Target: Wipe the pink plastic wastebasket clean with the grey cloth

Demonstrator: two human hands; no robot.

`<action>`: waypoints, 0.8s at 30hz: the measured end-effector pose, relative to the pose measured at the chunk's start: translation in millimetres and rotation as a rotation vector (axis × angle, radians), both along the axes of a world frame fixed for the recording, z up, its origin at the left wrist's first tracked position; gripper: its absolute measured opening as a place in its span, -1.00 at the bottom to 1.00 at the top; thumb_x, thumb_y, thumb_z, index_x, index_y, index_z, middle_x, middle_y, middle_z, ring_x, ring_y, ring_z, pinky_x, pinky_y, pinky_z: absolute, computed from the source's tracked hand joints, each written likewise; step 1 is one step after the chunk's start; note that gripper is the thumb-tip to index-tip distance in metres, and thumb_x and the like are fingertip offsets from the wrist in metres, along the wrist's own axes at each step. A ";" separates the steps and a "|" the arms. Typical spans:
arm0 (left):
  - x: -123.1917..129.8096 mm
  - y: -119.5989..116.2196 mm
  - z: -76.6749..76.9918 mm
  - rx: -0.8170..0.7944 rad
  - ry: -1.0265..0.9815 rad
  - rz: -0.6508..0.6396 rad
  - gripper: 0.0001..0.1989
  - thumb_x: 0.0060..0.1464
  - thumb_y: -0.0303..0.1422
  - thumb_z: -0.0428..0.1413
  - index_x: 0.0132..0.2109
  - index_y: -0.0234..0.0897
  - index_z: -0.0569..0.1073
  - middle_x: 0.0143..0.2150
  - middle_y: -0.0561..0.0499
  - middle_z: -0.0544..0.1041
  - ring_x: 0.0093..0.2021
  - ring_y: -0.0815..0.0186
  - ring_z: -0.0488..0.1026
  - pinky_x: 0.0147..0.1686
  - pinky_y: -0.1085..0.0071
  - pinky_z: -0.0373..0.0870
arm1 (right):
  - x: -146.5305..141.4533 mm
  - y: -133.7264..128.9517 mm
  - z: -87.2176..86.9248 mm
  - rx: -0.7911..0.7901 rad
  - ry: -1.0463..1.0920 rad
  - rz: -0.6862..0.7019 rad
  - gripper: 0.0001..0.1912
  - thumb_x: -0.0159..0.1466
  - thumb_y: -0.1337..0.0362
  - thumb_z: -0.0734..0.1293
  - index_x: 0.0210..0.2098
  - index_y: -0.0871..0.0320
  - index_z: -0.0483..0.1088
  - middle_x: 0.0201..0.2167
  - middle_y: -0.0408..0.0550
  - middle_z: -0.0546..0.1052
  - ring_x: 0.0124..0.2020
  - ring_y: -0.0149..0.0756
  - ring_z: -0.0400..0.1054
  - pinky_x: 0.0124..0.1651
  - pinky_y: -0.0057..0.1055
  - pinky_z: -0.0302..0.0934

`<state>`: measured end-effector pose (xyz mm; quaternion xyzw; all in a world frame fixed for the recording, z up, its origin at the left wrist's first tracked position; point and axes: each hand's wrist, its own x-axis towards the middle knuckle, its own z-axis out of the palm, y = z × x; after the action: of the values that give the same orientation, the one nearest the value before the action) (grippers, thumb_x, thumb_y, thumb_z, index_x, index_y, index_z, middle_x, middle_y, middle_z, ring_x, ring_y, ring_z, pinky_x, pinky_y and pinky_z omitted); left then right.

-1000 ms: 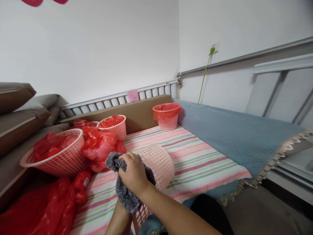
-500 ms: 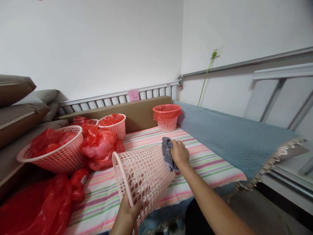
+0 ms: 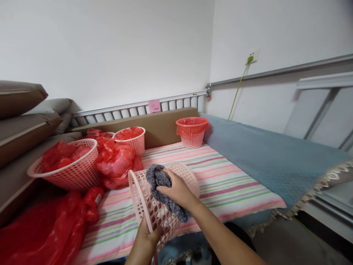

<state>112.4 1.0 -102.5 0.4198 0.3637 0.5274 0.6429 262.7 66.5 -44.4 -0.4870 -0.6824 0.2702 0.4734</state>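
Observation:
A pale pink plastic mesh basket (image 3: pixel 190 180) lies on its side, its open rim toward the left. My left hand (image 3: pixel 145 235) grips that rim at the lower front, fingers partly hidden inside the basket. My right hand (image 3: pixel 178 189) is closed around a dark grey cloth (image 3: pixel 157 180) and presses it against the basket's upper side, close to the rim. Beneath the basket is a striped cloth (image 3: pixel 234 176) spread over the seat.
Baskets lined with red bags stand at the left (image 3: pixel 82 167), at the back (image 3: pixel 136 141) and at the back right (image 3: pixel 193 134). Red plastic bags (image 3: pixel 46 228) lie at the left front. Cushions (image 3: pixel 24 129) are stacked at far left. A blue cover (image 3: pixel 253 143) lies to the right.
My right hand has moved left with the grey cloth, from the basket's base end to near its rim. My left hand keeps its hold. The view has shifted slightly.

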 end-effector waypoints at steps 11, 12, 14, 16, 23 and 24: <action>4.8 -2.0 -2.9 -0.044 -0.033 0.094 -0.16 -0.21 -0.32 0.31 0.25 -0.16 0.20 0.20 -0.23 0.38 0.14 -0.08 0.36 0.09 0.05 0.30 | -17.7 -23.9 -19.1 0.305 -0.280 -0.070 -0.59 0.14 0.09 0.36 -0.06 0.09 0.40 0.02 0.05 0.36 0.08 -0.13 0.19 0.17 -0.17 0.05; 3.0 -1.2 -2.3 -0.038 -0.024 0.093 -0.18 -0.22 -0.32 0.32 0.22 -0.20 0.23 0.15 -0.25 0.43 0.12 -0.09 0.37 0.07 0.06 0.32 | -26.8 -28.7 -19.1 0.325 -0.262 -0.105 -0.61 0.13 0.11 0.37 -0.07 0.08 0.40 -0.02 0.04 0.38 0.03 -0.13 0.21 0.13 -0.18 0.09; -0.6 0.8 -0.8 -0.022 0.018 0.087 -0.23 -0.24 -0.34 0.34 0.17 -0.28 0.29 0.04 -0.25 0.52 0.09 -0.09 0.40 0.06 0.11 0.35 | -41.4 -35.0 -18.7 0.347 -0.249 -0.137 -0.64 0.11 0.17 0.38 -0.10 0.06 0.41 -0.10 0.01 0.39 -0.05 -0.16 0.24 0.05 -0.22 0.15; -2.5 3.0 -1.2 -0.029 0.051 0.086 -0.22 -0.23 -0.36 0.35 0.17 -0.29 0.27 0.01 -0.23 0.54 0.08 -0.06 0.42 0.03 0.18 0.38 | -48.2 -34.3 -18.7 0.354 -0.265 -0.124 -0.67 0.09 0.21 0.39 -0.13 0.05 0.43 -0.17 -0.03 0.39 -0.12 -0.20 0.26 -0.03 -0.28 0.18; -0.4 8.9 -20.7 -0.029 0.040 0.121 -0.05 -0.21 -0.22 0.33 0.30 -0.14 0.08 0.11 -0.17 0.48 0.14 -0.03 0.37 0.12 0.13 0.31 | 8.7 15.0 -31.1 0.154 -0.478 -0.395 -0.70 0.13 0.24 0.36 -0.12 0.02 0.41 -0.23 -0.07 0.41 -0.16 -0.24 0.29 -0.12 -0.40 0.15; -1.4 9.3 -21.9 -0.028 0.080 0.090 -0.08 -0.17 -0.22 0.32 0.30 -0.16 0.09 0.10 -0.19 0.48 0.16 -0.02 0.34 0.17 0.13 0.24 | 25.4 22.7 -34.0 0.089 -0.507 -0.483 -0.70 0.14 0.25 0.36 -0.11 0.03 0.40 -0.21 -0.06 0.42 -0.15 -0.24 0.30 -0.12 -0.41 0.14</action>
<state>111.0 10.3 -124.4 0.4149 0.4150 0.5334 0.6092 288.1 89.2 -78.5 -0.6648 -0.6545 -0.0092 0.3599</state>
